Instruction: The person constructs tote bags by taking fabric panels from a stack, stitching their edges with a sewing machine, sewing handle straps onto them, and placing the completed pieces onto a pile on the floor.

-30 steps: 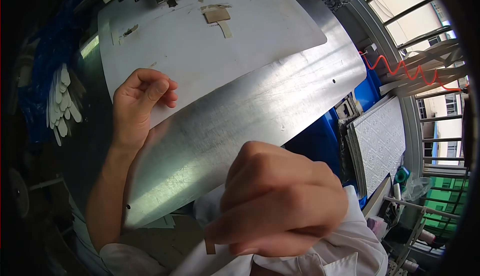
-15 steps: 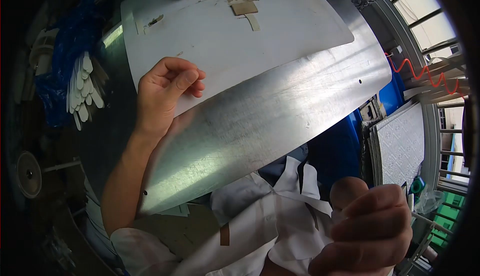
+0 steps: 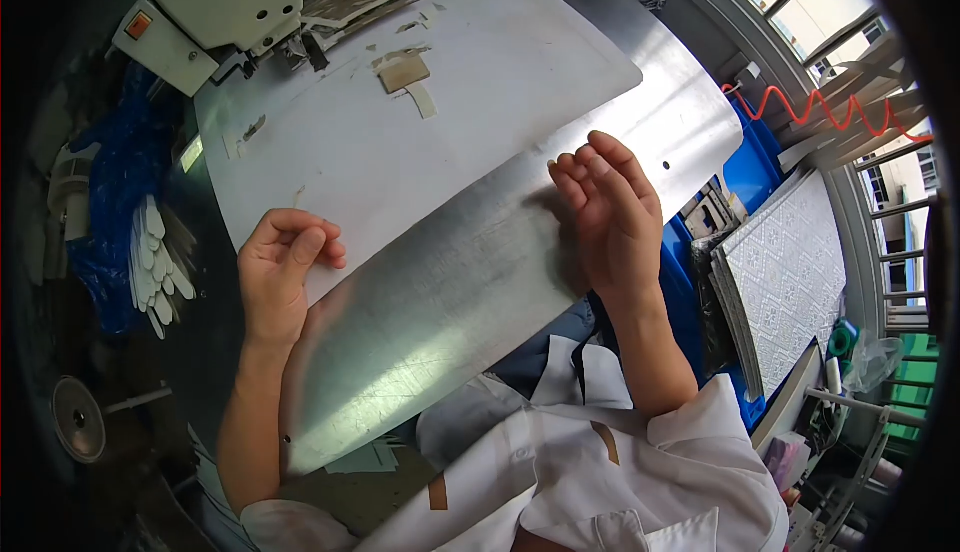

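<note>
My left hand (image 3: pixel 285 262) hovers over the left edge of the white board (image 3: pixel 480 52), its fingers curled and the thumb against the index finger, with nothing visible in them. Above the bare metal table strip (image 3: pixel 450 262), my right hand (image 3: pixel 615 202) is raised with its fingers loosely bent and partly apart; no object shows in it. A tan patch (image 3: pixel 404 72) and a pale strip (image 3: pixel 423 101) lie on the board, beyond both hands.
A sewing machine (image 3: pixel 230 2) stands at the upper left. Pale flat strips (image 3: pixel 158 272) hang by blue plastic (image 3: pixel 108 242) on the left. At the right are a blue bin (image 3: pixel 750 167), patterned sheets (image 3: pixel 785 272) and a red coiled hose (image 3: pixel 800 117).
My right hand has moved from low near my body up and forward over the metal strip, and its fingers have loosened. My left hand keeps its curled pose. The view has shifted.
</note>
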### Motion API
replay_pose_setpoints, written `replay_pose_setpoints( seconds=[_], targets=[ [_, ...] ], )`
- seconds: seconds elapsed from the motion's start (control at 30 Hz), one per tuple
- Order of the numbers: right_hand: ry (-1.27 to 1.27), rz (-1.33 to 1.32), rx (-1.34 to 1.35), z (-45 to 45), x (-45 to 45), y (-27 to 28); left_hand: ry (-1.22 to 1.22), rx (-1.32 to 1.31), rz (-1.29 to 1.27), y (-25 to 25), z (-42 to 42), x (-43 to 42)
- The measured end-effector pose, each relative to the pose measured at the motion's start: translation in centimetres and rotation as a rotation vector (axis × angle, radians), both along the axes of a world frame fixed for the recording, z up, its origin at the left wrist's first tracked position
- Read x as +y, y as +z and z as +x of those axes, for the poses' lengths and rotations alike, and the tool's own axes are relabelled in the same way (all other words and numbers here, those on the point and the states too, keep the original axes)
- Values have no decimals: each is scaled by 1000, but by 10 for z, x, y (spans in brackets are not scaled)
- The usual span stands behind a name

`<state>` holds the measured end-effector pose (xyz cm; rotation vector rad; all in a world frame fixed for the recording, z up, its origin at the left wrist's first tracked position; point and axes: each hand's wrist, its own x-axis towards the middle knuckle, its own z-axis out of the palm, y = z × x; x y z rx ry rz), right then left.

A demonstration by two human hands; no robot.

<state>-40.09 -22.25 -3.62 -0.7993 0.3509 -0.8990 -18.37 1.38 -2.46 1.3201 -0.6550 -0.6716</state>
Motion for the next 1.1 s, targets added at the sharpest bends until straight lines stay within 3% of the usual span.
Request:
replay_pose_setpoints(
  seconds=[0.17,0.43,0.87,1.1],
  targets=[
    [31,159,-107,-2,-8,-9,16,-14,33,-1,0,1],
    [86,201,-116,-3,-10,-9,23,-43,55,3,-5,-1],
    [166,182,51,-5,-5,-5,-23,-203,191,6,-7,-1],
    [316,158,-99,-16,-12,-15,-45,-267,235,8,-4,-3]
  ],
)
